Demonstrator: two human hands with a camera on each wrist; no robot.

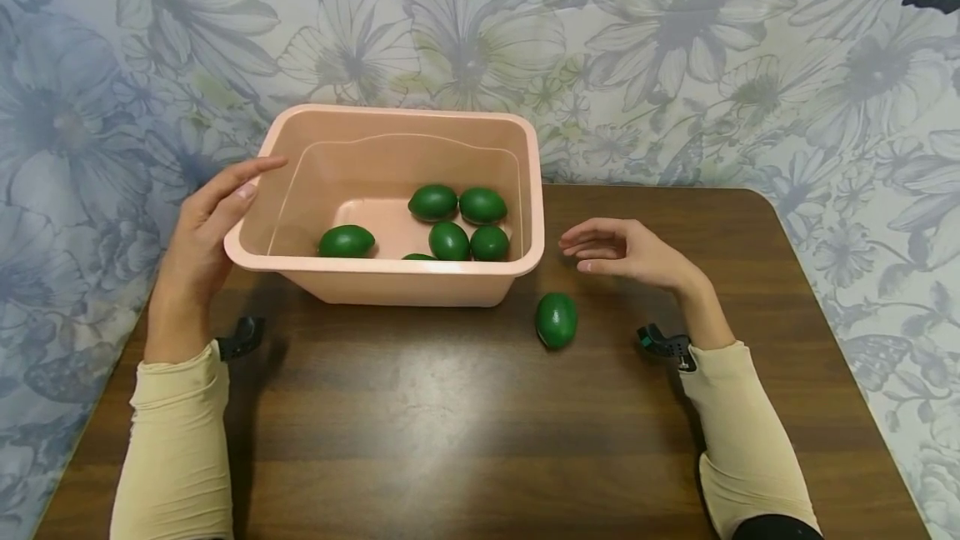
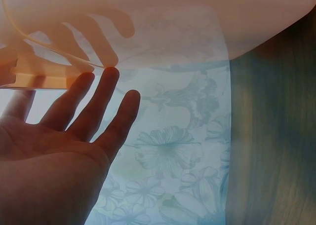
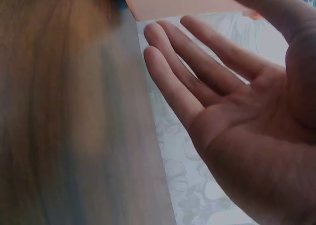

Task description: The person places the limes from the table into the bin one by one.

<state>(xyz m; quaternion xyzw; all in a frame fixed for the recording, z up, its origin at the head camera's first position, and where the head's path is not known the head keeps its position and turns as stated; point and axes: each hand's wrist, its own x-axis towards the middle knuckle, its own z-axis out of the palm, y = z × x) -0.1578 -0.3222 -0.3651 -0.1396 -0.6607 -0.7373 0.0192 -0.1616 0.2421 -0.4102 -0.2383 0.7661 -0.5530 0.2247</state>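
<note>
A peach-coloured plastic tub point(image 1: 382, 283) stands at the back of the table, with several dark green limes point(image 1: 347, 241) lying in it; the front rim partly hides one. My left hand point(image 1: 202, 227) is at the tub's left side, its fingers extended against the wall and rim. In the left wrist view the straight fingertips point(image 2: 112, 74) meet the tub's outer wall. My right hand point(image 1: 630, 252) hovers right of the tub, fingers loosely extended and holding nothing. Below it, a single lime point(image 1: 557, 320) lies on the table, apart from the hand.
The brown wooden table point(image 1: 420, 423) has a rounded far right corner. Behind it hangs a pale flowered cloth point(image 1: 675, 65), which also shows along both sides. Dark wrist devices point(image 1: 667, 344) are worn at both cuffs.
</note>
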